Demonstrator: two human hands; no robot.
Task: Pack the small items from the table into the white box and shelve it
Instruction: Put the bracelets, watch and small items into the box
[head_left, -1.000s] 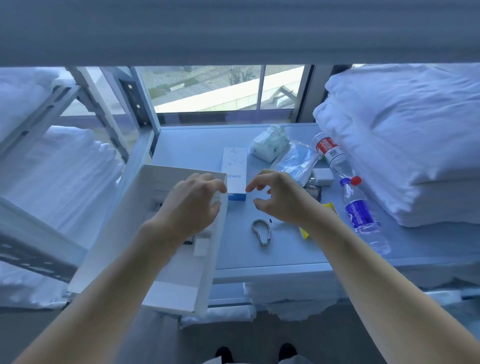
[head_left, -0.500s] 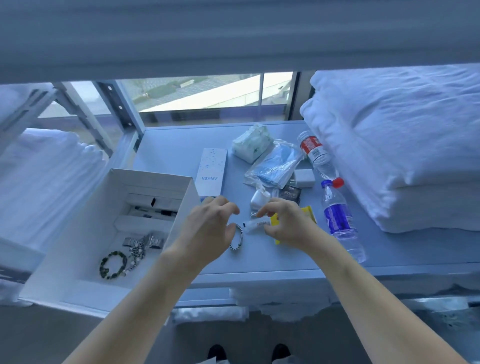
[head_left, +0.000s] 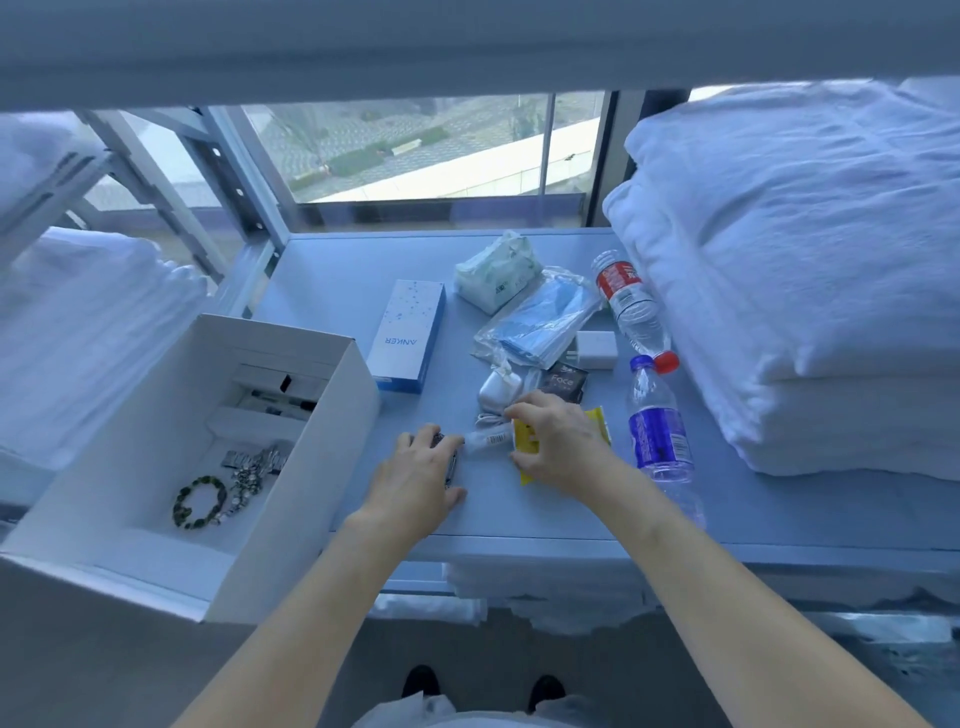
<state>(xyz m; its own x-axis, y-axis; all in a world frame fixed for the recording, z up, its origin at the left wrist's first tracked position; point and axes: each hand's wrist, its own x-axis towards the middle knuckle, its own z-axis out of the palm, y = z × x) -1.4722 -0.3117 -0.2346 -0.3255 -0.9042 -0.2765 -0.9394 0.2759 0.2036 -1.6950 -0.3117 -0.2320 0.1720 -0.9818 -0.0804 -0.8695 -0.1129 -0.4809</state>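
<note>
The open white box (head_left: 322, 415) stands at the table's left end; inside lie a green bead bracelet (head_left: 200, 501), metal jewellery (head_left: 254, 470) and pens (head_left: 275, 400). My left hand (head_left: 415, 478) lies palm down on the table, fingers curled over a metal bracelet (head_left: 453, 467) that peeks out beside the thumb. My right hand (head_left: 558, 447) pinches the end of a small white tube (head_left: 488, 439) and covers most of a yellow packet (head_left: 525, 447). Just beyond my right hand lie a white earbud case (head_left: 498, 387) and a dark sachet (head_left: 563, 382).
Further back on the grey table (head_left: 337, 280) are a blue-and-white carton (head_left: 410, 338), a tissue pack (head_left: 496, 270), bagged blue masks (head_left: 545, 317) and a white charger (head_left: 597, 349). Two water bottles (head_left: 660, 436) lie against stacked white bedding (head_left: 810, 270). Shelf frame posts (head_left: 249, 192) rise behind the box.
My left hand left the box and came down over the metal bracelet. My right hand dropped onto the white tube and yellow packet. The view shifted, showing the inside of the box.
</note>
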